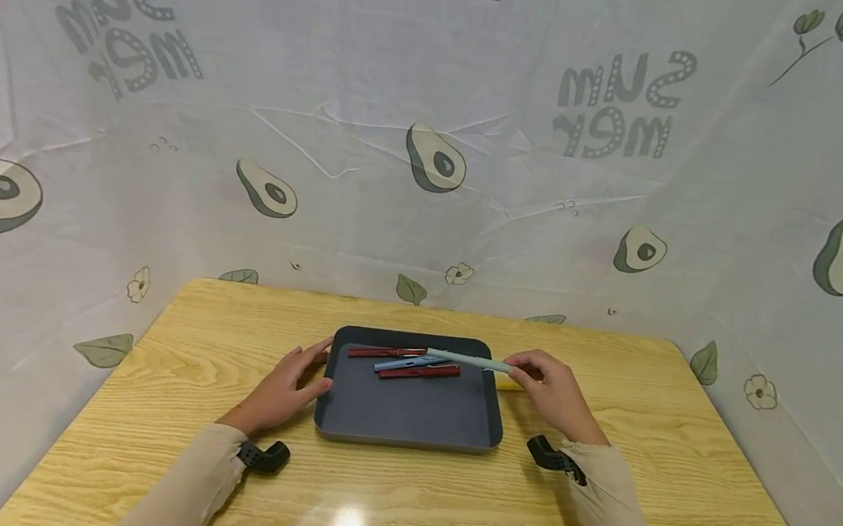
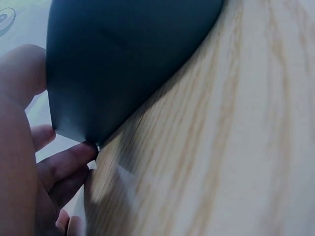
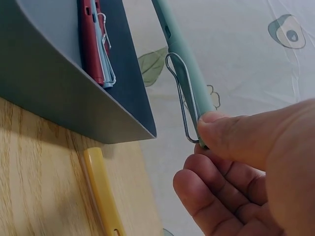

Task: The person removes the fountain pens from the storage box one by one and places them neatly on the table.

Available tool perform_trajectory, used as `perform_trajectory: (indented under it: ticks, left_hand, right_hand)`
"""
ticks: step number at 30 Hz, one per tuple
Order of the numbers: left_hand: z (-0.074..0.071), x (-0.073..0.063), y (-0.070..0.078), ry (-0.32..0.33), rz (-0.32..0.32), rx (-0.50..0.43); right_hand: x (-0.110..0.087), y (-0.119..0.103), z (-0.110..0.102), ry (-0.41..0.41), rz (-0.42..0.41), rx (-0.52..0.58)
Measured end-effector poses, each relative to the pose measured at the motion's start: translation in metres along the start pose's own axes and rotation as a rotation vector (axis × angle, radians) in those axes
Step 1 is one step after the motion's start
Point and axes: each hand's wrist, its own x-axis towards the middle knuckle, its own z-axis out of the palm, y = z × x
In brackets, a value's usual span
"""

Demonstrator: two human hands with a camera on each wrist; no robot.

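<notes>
My right hand (image 1: 548, 393) pinches a pale green pen (image 1: 469, 360) by its clip end, between thumb and fingers. The pen slants over the right rim of a dark grey tray (image 1: 409, 419). Its wire clip shows close up in the right wrist view. Inside the tray lie a blue pen (image 1: 402, 364) and two dark red pens, one nearer (image 1: 420, 372) and one farther back (image 1: 377, 352). At the tray's left side rests my left hand (image 1: 288, 389), thumb at the rim and fingers loosely extended along the outer wall (image 2: 118, 64).
On the wooden table (image 1: 403, 501), a yellow pen (image 3: 101, 189) lies just outside the tray's right wall, partly hidden by my right hand in the head view. A pale cloth (image 1: 364, 234) printed with avocados hangs behind the table.
</notes>
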Motion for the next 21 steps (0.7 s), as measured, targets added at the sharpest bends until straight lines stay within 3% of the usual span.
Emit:
perform_trajectory:
  ticks: [21]
  left_hand:
    - [-0.0014, 0.0000, 0.0024, -0.005, 0.019, -0.013]
  right_hand:
    - [-0.0008, -0.0022, 0.0007, -0.002, 0.025, 0.026]
